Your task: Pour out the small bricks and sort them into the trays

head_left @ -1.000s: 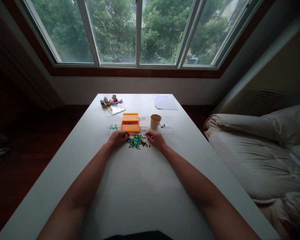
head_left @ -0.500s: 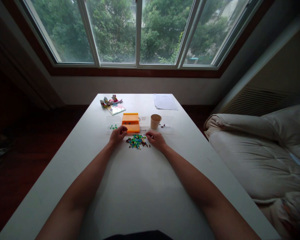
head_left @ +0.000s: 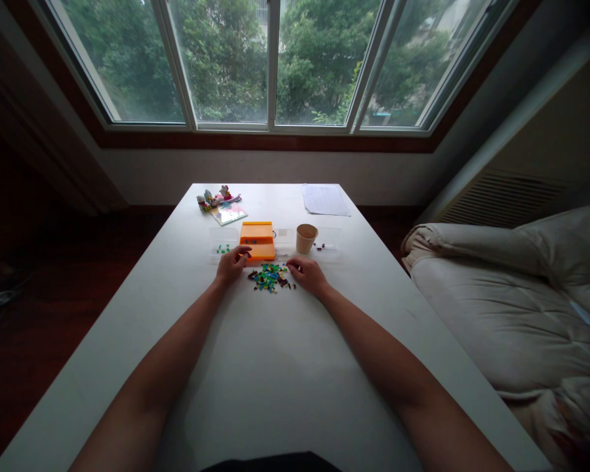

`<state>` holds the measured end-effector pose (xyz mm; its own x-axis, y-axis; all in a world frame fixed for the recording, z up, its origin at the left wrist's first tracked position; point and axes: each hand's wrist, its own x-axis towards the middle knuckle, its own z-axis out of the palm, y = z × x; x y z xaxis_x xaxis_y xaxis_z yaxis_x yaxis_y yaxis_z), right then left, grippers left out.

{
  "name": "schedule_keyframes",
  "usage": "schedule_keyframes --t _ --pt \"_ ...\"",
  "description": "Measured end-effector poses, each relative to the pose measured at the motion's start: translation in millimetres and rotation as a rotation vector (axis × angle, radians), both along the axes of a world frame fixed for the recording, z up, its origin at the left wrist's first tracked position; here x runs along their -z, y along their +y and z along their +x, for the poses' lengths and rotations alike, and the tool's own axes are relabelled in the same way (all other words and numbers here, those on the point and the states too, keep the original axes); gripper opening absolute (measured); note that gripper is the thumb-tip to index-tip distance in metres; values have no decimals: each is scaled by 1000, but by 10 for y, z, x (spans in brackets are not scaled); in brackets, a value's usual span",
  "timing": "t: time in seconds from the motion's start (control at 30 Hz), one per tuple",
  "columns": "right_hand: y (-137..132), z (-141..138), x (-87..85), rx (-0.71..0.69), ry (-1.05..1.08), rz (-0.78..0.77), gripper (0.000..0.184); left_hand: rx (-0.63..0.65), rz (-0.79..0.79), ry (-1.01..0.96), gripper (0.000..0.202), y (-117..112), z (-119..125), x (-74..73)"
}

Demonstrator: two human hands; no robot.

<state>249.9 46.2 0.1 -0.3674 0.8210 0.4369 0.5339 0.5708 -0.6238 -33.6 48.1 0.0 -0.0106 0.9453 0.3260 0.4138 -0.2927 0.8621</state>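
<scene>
A loose pile of small building bricks [head_left: 270, 278], green, blue, yellow and dark brown, lies on the white table between my hands. My left hand [head_left: 232, 265] is just left of the pile, at the near left corner of an orange box [head_left: 256, 233]. Its thumb and forefinger are apart, and I see nothing held between them. On the other side, my right hand [head_left: 307, 273] rests at the pile's right edge with its fingers curled together. Whatever its fingertips may hold is too small to make out.
Clear plastic trays flank the box; the left one holds green bricks [head_left: 223, 249], the right one a few brown bricks [head_left: 319, 247]. A paper cup [head_left: 306, 238] stands at the right. Farther back are small figures [head_left: 216, 198], a card [head_left: 229, 214] and a paper sheet [head_left: 325, 199].
The fingers of my left hand have spread a little beside the orange box. My right hand and the pile look the same.
</scene>
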Motion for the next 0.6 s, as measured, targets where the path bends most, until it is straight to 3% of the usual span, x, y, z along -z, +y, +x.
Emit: schedule_keyframes --t 0.23,0.4,0.6 --pt "16 4 38 48 -54 25 19 65 10 347 21 -71 46 -58" --pt "20 -2 74 60 -147 55 28 121 9 413 20 -77 68 -67" --pt "32 0 96 69 -169 60 26 141 57 439 17 -59 60 -43"
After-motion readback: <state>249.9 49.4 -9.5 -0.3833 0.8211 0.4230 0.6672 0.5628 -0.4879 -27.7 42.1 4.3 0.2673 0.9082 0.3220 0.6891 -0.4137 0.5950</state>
